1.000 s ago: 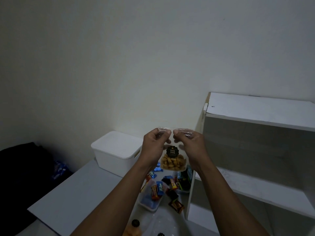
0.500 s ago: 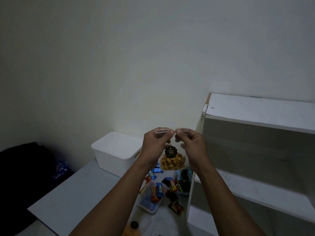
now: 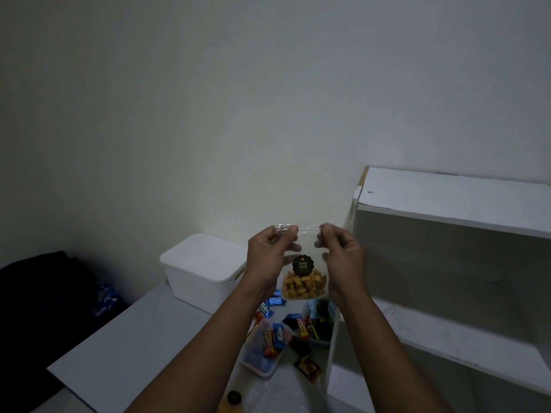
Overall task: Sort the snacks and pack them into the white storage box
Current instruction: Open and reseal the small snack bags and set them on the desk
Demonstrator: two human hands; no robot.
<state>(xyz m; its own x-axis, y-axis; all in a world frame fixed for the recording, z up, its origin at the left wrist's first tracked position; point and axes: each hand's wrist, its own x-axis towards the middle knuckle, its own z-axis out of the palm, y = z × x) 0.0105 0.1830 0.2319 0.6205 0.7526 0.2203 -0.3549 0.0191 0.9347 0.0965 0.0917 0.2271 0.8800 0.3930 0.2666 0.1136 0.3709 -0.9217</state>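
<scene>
I hold a clear zip pouch of golden snack pieces (image 3: 303, 286) up in front of me, a black round label on its front. My left hand (image 3: 269, 259) pinches the pouch's top left corner and my right hand (image 3: 343, 257) pinches the top right corner. The white storage box (image 3: 202, 271), lid on, stands on the grey table behind and left of my hands. Below the pouch lie several small wrapped snacks (image 3: 277, 338), some in a clear shallow tray (image 3: 258, 363) and some in a second container (image 3: 319, 324).
A white open shelf unit (image 3: 447, 263) stands right of the snacks, its side panel close to them. A dark bundle (image 3: 38, 299) sits at the far left beyond the grey table (image 3: 134, 347). A dark-capped bottle (image 3: 234, 398) shows at the bottom edge.
My fingers have slid apart along the pouch's top edge, from the middle out to its corners. The pouch stays at about the same height.
</scene>
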